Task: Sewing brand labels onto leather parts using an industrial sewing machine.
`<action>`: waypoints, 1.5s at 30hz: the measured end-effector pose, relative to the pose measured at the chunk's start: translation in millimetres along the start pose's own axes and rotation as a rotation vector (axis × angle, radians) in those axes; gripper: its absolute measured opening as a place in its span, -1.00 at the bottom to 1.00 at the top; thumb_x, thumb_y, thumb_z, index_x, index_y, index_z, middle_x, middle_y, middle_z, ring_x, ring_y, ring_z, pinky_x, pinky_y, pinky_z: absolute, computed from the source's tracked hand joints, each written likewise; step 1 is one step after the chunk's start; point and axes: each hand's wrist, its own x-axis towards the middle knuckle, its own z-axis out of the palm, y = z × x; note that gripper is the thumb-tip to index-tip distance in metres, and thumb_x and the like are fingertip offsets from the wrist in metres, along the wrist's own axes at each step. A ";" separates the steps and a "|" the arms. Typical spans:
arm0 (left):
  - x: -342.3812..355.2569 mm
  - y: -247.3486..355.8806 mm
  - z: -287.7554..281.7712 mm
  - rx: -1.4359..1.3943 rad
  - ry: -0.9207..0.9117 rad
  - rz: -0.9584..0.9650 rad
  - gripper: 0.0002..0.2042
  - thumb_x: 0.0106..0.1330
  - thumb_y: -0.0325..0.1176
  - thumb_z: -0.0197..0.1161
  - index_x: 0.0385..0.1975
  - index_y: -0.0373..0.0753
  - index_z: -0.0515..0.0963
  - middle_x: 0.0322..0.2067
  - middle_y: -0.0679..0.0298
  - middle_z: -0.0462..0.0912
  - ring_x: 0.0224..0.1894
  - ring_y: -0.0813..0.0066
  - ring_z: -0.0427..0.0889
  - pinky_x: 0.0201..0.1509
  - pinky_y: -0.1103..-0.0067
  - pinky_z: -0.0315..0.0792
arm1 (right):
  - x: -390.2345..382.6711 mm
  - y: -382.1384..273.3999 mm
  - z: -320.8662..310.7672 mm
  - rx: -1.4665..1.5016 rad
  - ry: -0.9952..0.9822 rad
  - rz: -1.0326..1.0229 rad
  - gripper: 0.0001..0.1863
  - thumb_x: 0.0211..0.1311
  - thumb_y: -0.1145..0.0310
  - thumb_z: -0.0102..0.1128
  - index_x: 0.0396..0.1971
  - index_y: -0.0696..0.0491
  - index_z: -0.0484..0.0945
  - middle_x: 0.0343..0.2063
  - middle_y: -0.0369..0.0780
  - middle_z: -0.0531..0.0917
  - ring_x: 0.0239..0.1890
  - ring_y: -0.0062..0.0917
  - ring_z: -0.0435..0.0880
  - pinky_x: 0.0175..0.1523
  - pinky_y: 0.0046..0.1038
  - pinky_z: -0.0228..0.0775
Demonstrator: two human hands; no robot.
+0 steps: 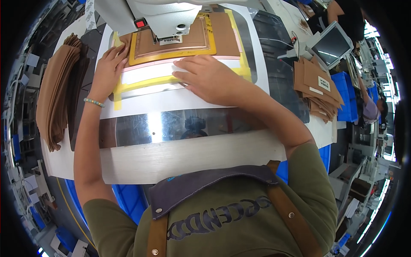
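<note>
A brown fabric piece point(227, 37) lies on a white template sheet point(171, 73) edged with yellow tape. Over the fabric sits a yellow clamp frame point(173, 58), under the head of a white sewing machine point(165, 19). A pale label point(174, 40) shows inside the frame, partly hidden by the machine's foot. My left hand point(109, 68) rests at the fabric's left edge, fingers stretched toward the frame's left side. My right hand point(209, 79) lies palm down on the template just below the frame, its fingers extended and apart. Neither hand visibly grips anything.
At the left hangs a thick stack of brown fabric pieces point(55, 92). Labelled brown pieces point(314, 83) are piled at the right, near a small screen point(332, 45) and a blue bin point(344, 96). A shiny metal plate point(171, 126) crosses the table's front. Two people work farther right.
</note>
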 end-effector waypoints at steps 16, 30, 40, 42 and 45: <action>20.8 45.2 0.9 -0.482 0.177 -0.196 -0.75 0.52 -0.34 0.27 0.05 -0.23 0.77 -0.20 -0.05 0.81 -0.23 0.05 0.81 -0.12 0.42 0.60 | -51.0 -24.5 -59.6 -0.210 0.055 0.455 -0.50 0.41 0.35 0.26 0.29 0.18 0.53 0.33 0.06 0.56 0.28 -0.15 0.62 0.37 -0.09 0.38; -24.0 -38.1 -68.0 0.108 0.027 -0.402 -0.79 0.55 -0.34 0.17 -0.04 -0.30 0.69 -0.24 -0.02 0.82 -0.14 -0.10 0.79 -0.07 0.24 0.64 | -25.6 -13.5 -53.2 -0.079 0.056 0.346 -0.56 0.40 0.32 0.30 0.20 0.19 0.61 0.04 -0.04 0.71 0.09 -0.14 0.68 0.20 -0.15 0.53; -237.0 -16.8 -246.5 -1.355 0.997 -0.837 -0.56 0.62 -0.43 0.06 0.27 -0.73 0.39 0.33 -0.31 0.52 0.42 -0.18 0.52 0.65 0.14 0.34 | 11.0 -6.3 1.7 0.093 0.133 0.296 -0.73 0.38 0.33 0.36 -0.03 0.16 0.64 -0.06 -0.07 0.63 0.01 -0.11 0.63 0.14 -0.21 0.47; -280.2 4.1 -286.4 -1.311 1.223 -0.859 -0.59 0.54 -0.48 0.15 0.21 -0.73 0.44 0.29 -0.33 0.54 0.42 -0.15 0.52 0.65 0.15 0.35 | 13.7 -10.3 0.6 0.126 0.111 0.370 -0.72 0.43 0.32 0.32 0.00 0.17 0.64 -0.06 -0.08 0.62 0.04 -0.15 0.64 0.18 -0.24 0.47; -401.2 -5.2 -311.2 -1.320 1.267 -0.718 -0.78 0.47 -0.57 0.21 -0.02 -0.61 0.56 0.11 -0.25 0.69 0.28 -0.09 0.65 0.51 0.16 0.53 | 22.9 -17.4 -2.8 0.108 0.059 0.403 -0.71 0.48 0.30 0.29 0.03 0.18 0.63 -0.04 -0.08 0.61 0.08 -0.19 0.65 0.21 -0.26 0.46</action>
